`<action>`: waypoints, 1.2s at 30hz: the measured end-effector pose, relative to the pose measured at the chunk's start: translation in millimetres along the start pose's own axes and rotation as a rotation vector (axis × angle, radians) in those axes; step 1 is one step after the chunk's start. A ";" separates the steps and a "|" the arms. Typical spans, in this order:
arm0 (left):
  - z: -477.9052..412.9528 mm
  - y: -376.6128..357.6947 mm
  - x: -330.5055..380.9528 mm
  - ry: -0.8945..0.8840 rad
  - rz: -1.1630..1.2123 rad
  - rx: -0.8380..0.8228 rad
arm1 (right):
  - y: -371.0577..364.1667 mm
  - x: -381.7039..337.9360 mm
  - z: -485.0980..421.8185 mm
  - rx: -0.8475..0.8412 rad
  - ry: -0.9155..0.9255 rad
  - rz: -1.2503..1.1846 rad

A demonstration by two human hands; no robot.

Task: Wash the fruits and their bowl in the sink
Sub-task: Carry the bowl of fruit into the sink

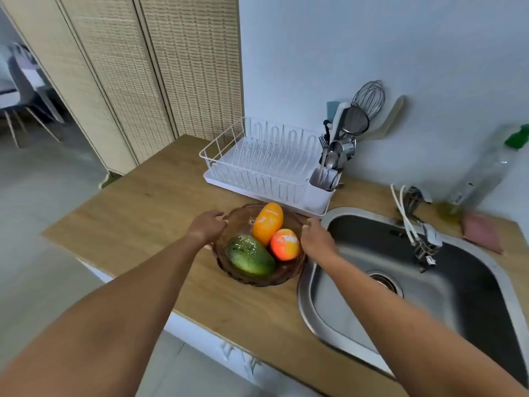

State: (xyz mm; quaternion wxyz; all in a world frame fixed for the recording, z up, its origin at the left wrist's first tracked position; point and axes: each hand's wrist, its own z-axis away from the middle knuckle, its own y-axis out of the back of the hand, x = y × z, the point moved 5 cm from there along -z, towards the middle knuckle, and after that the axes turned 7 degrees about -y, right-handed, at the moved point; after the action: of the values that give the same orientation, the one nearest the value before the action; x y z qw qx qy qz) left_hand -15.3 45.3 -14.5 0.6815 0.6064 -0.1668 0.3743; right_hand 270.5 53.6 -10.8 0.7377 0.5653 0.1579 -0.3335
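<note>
Bowl [259, 283] of fruits [268, 224] near the bench [137, 222] front edge, beside the sink [310, 308]. The left hand [206, 228] and right hand [316, 239] curl at its rim; fingertips hidden, grip indeterminable. Bottle [483, 174] label blurred.

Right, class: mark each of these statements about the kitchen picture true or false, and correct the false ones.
1. The bowl holds three fruits. True.
2. The bowl stands in the sink. False: it stands on the wooden counter, just left of the sink.
3. The left hand and the right hand are at opposite sides of the bowl's rim. True.
4. The dish rack is full of plates. False: no plates stand in it; only its side holder has cutlery.
5. Water is running from the tap. False: no stream shows, and the sink holds nothing.
</note>
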 end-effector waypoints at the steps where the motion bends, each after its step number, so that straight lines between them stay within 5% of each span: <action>1: 1.0 -1.5 -3.8 0.015 0.051 0.003 | -2.0 1.3 1.2 -0.008 -0.016 -0.016; 21: 31.5 -26.4 33.8 -0.063 0.207 -0.040 | 8.7 55.7 15.8 0.117 -0.015 -0.228; 36: 69.7 -201.0 144.9 -0.185 0.057 -0.347 | 111.7 236.5 50.8 0.305 -0.255 -0.326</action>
State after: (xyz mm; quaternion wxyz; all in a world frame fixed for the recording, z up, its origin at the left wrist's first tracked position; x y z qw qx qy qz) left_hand 239.9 26.8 -42.2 0.7466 0.5066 -0.3081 0.3018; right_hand 510.1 -52.9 -57.9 0.5943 0.5908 0.1005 -0.5364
